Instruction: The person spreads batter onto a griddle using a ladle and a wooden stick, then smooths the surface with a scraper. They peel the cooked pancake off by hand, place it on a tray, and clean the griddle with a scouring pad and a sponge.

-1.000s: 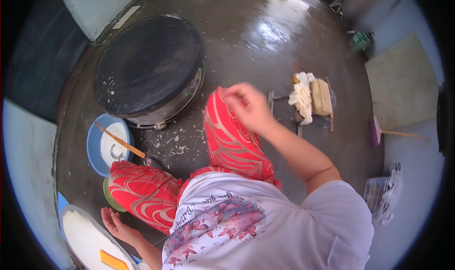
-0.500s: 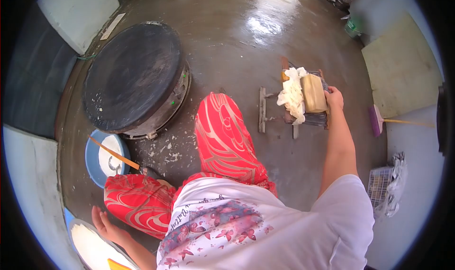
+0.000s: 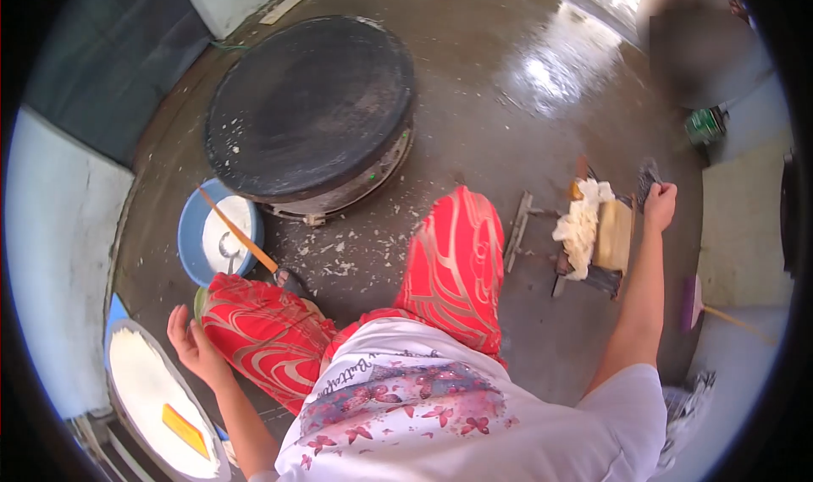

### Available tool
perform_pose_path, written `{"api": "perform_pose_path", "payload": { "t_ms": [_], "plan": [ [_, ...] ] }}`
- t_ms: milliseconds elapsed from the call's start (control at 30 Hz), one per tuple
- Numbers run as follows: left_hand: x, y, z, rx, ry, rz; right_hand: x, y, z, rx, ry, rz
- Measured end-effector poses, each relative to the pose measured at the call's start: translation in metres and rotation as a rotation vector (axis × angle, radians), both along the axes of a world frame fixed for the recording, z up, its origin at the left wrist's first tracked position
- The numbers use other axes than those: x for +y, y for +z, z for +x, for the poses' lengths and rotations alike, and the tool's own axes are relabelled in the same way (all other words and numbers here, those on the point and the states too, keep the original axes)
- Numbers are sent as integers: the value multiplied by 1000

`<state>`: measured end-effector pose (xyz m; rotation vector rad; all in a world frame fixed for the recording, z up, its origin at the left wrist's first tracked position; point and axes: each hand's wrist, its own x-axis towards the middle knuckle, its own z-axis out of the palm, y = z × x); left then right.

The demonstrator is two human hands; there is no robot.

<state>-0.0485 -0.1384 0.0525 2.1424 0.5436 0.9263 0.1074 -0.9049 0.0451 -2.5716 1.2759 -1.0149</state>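
My right hand [image 3: 660, 207] is closed around a bunched dark grey piece, perhaps a cloth [image 3: 647, 177], raised at the right of a low stand [image 3: 605, 280]. On that stand lie a crumpled whitish cloth or sheet [image 3: 581, 228] and a tan block [image 3: 614, 235]. My left hand [image 3: 196, 347] is empty, fingers apart, beside my bent knee. Close to it is a large basin of white batter or powder [image 3: 140, 372] with a yellow scraper [image 3: 185, 431] in it.
A big round black griddle [image 3: 309, 101] stands ahead on the left. Before it is a blue bucket [image 3: 193, 236] of white stuff, with a wooden stick [image 3: 237, 232] across it and a ladle [image 3: 227, 245] inside. A broom [image 3: 693, 304] and a green container [image 3: 705, 126] are at right.
My right hand has lifted the dark grey cloth from beside the tan block, up and away from the stand. My left hand stays open by the knee. The view has turned.
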Motion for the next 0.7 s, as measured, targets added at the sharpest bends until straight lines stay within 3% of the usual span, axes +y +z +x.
{"api": "perform_pose_path", "payload": {
  "t_ms": [67,133,267,433,533,567,633,700],
  "plan": [
    [-6,2,9,57,-16,201,23,-1,43,-104,339,50],
    [-14,1,17,87,-59,174,88,3,87,-182,588,123],
    [-20,-2,27,139,-49,386,229,-2,166,-38,869,250],
    [-25,1,25,126,7,369,366,-48,235,158,1068,216],
    [-20,-1,19,158,62,417,430,-72,230,319,1253,311],
    [-20,-1,17,160,63,378,441,-99,232,208,1375,53],
    [-17,-2,12,169,81,321,480,-92,216,264,1497,142],
    [-16,0,9,185,106,285,517,-93,185,183,1686,-83]
  ]
}}
